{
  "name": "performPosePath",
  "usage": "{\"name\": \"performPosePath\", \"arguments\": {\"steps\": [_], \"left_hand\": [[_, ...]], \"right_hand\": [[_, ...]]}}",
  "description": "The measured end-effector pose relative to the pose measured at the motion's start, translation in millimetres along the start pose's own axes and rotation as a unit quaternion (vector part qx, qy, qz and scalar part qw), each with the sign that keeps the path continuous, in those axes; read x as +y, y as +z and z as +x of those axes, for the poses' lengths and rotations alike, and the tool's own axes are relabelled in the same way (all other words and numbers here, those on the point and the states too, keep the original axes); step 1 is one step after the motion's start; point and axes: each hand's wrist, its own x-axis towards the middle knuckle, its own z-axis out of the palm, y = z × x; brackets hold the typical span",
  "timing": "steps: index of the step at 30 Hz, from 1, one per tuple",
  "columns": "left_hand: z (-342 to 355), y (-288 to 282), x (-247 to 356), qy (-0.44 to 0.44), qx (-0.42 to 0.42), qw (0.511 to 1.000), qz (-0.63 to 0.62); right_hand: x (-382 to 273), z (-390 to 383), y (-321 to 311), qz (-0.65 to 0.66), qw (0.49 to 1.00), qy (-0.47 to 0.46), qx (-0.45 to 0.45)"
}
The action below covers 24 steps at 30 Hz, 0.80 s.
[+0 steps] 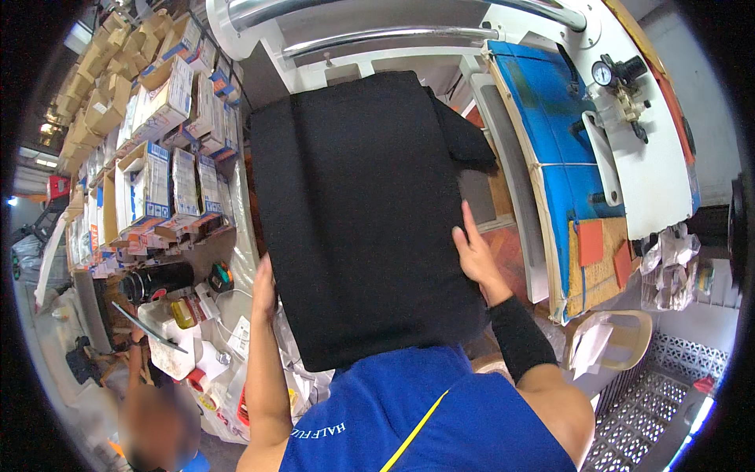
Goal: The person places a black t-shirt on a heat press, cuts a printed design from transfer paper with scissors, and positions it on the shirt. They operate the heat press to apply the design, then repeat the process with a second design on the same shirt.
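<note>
A black garment [362,220], probably a shirt, lies stretched flat in a broad rectangle in front of me. A sleeve-like flap [465,140] sticks out at its far right. My left hand [265,289] rests along its left edge with the fingers straight, seen mostly from the side. At the right edge, my right hand [476,256] has its fingers stretched out and the thumb apart, touching or very close to the cloth. What supports the cloth underneath is hidden. A black sleeve [519,334] covers my right forearm.
A white machine with chrome bars [393,38] stands at the far side. To the right are a blue-covered panel [543,102] and a pressure gauge [602,74]. Stacked cardboard boxes [145,185] fill the left. Another person [161,429] is at lower left. A plastic crate [653,401] stands lower right.
</note>
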Motion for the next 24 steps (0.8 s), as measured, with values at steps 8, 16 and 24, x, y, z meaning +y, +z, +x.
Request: {"name": "performPosePath", "arguments": {"steps": [8,16,24], "left_hand": [[-101.8,-118.5,-84.1,-0.162,-0.151,0.957,-0.185],[-123.1,-127.7,-88.0,-0.156,-0.236,0.939,-0.195],[-114.7,-116.4,-92.0,-0.207,-0.168,0.964,0.007]], "right_hand": [[72.4,-94.0,-48.7,0.425,0.852,0.295,0.08],[94.3,-109.9,-61.0,0.59,0.78,0.198,0.066],[128.0,-94.0,-46.3,0.314,0.896,0.311,0.048]]}}
